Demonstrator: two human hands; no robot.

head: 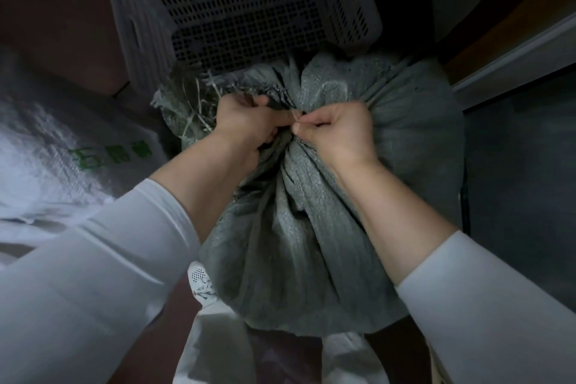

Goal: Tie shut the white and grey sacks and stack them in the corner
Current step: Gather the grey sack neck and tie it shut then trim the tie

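L hand [249, 121], R hand [339, 131] pinch grey sack [296, 243] neck; crate [237, 9] behind, white sack [46, 150] left.

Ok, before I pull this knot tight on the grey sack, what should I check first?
1. Neck gathered: ok, the grey sack is bunched between both hands.
2. Left hand grips the neck: ok.
3. Right hand pinches a thin strand at the neck: ok. Whether it loops fully round: cannot tell.
4. Frayed edge clear of the knot: not ok, loose fibres spread beside the left hand.
5. Stacking room: cannot tell, a crate stands right behind the sack.
6. White sack tied: cannot tell, its mouth is out of view.
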